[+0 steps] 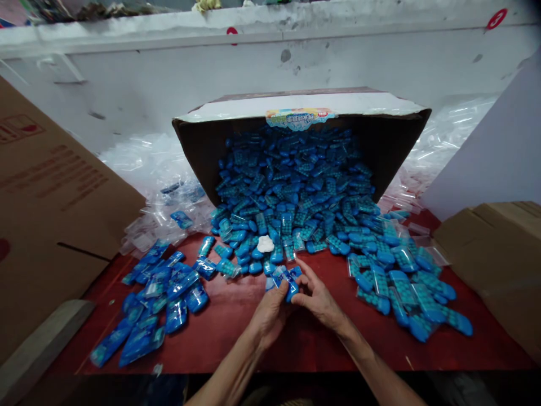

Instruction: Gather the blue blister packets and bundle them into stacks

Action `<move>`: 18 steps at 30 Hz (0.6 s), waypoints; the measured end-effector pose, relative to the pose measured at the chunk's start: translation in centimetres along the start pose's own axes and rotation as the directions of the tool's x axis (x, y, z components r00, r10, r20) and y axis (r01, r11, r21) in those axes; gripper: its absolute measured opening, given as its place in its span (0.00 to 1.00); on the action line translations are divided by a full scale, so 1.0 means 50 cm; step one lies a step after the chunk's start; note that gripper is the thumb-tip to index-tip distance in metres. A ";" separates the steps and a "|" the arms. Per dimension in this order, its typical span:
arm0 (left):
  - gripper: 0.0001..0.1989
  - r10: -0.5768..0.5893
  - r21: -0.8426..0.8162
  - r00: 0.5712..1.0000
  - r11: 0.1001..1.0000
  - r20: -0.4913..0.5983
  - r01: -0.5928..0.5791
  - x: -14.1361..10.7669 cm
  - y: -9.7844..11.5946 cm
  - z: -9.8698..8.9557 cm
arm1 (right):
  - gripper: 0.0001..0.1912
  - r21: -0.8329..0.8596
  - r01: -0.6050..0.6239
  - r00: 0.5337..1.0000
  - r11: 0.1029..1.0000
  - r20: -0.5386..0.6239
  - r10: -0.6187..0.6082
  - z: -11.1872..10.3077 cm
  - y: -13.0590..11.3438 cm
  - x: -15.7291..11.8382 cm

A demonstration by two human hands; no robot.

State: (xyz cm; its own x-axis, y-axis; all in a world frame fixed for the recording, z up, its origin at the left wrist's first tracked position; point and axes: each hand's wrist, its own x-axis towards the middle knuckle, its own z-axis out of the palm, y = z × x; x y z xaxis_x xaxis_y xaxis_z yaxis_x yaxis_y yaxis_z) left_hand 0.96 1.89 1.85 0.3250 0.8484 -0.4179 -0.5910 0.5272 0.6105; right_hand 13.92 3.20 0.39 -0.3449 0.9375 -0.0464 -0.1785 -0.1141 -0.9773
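- Carton [228, 113] goes too dark at the back to make out, and the blue pack [291, 282] is too blurry to read.
- Left hand [269, 317] pinches the blue pack, thumb on top, other fingers mostly hidden.
- Right hand [320, 303] has thumb and index apart at its edge; can't tell tbh if they're gripping.
- Pack's over the red table [228, 316], just in front of the heap of packs [296, 186].

The left grip [270, 316] partly hides the blue packet [291, 290].
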 end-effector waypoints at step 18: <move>0.12 -0.016 -0.042 0.991 0.999 0.130 0.021 -0.015 0.002 0.010 | 0.36 0.039 -0.014 0.996 0.999 0.086 0.011 -0.022 0.011 -0.008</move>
State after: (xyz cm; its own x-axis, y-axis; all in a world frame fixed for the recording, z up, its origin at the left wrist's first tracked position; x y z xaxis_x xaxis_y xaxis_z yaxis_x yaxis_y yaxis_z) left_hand 1.04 1.32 2.58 0.4277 0.8391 -0.3362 -0.6144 0.5427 0.5728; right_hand 14.98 3.12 -0.37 -0.4247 0.9045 -0.0393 -0.2096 -0.1404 -0.9676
